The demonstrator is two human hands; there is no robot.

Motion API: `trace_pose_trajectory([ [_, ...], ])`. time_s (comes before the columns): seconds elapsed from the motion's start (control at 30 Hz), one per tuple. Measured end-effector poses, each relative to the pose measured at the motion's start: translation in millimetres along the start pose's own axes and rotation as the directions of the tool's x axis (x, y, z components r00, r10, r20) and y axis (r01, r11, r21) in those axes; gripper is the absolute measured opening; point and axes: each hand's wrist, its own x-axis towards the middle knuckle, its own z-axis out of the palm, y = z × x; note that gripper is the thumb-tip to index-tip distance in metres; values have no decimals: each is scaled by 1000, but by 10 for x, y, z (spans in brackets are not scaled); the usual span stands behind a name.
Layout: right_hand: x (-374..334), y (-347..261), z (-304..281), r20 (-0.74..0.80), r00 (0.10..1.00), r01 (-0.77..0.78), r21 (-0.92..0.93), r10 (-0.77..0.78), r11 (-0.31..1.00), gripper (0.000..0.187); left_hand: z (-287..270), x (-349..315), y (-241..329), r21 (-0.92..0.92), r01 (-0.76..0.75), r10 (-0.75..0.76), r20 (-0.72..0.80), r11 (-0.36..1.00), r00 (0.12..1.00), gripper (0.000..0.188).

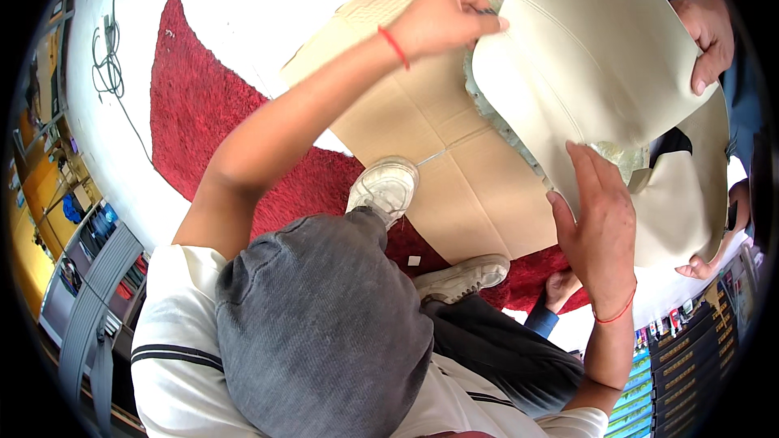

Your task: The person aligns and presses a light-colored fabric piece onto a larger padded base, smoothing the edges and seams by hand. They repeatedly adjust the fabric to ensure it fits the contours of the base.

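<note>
A large beige leather-like seat cover (592,40) spreads over a padded seat piece, whose greenish-grey foam (505,126) shows along the left edge. My left hand (458,20), a red string at its wrist, pinches the cover's upper left edge between thumb and fingers. Beside those fingertips is a small dark strip, too small to name. My right hand (599,215), also with a red string, lies along the cover's near edge, fingers stretched and thumb apart. Another person's hand (708,36) grips the cover's far right side.
Flattened cardboard (438,146) lies beneath the seat, over a red shaggy rug (203,97). A second person's hand (695,268) is near another beige section (673,211). Two white shoes and a grey cap (324,324) fill the lower middle. A black cable (107,73) lies left; shelves line both sides.
</note>
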Motion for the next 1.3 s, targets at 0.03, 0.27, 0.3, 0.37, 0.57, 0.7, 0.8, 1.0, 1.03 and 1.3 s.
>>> trace_pose_trajectory([
  [0.03,36,-57,-8,-20,1000,-4,5,4,1000,60,80,-143,-5,46,-36,36,-9,998,999,27],
  [0.27,871,-165,224,-312,949,110,215,-38,970,43,703,-753,33,313,-450,506,-124,836,854,22],
  [0.3,975,-139,184,-309,949,131,205,-63,970,43,681,-753,31,312,-451,512,-147,836,846,23],
  [0.37,1173,-99,22,-301,948,166,180,-107,969,45,673,-743,24,303,-458,524,-191,836,830,25],
  [0.57,1857,-73,-145,-36,879,453,-252,-476,855,37,362,-394,-133,111,-195,220,-311,974,925,32],
  [0.7,2238,148,-90,157,898,437,-223,-410,871,24,413,-252,-225,-31,-80,66,-322,996,944,29],
  [0.8,2280,267,130,104,886,463,-195,-451,865,20,434,-211,-356,31,-81,87,-353,996,932,26],
  [1.0,2360,308,198,34,910,404,-298,-413,865,15,415,-215,-403,39,-70,79,-326,997,942,24],
  [1.03,2414,311,193,60,888,453,-299,-457,840,14,411,-213,-396,39,-71,80,-326,997,942,24],
  [1.3,2230,380,539,-33,858,510,-70,-513,857,9,531,-364,-503,361,-432,554,-387,827,737,26],
])
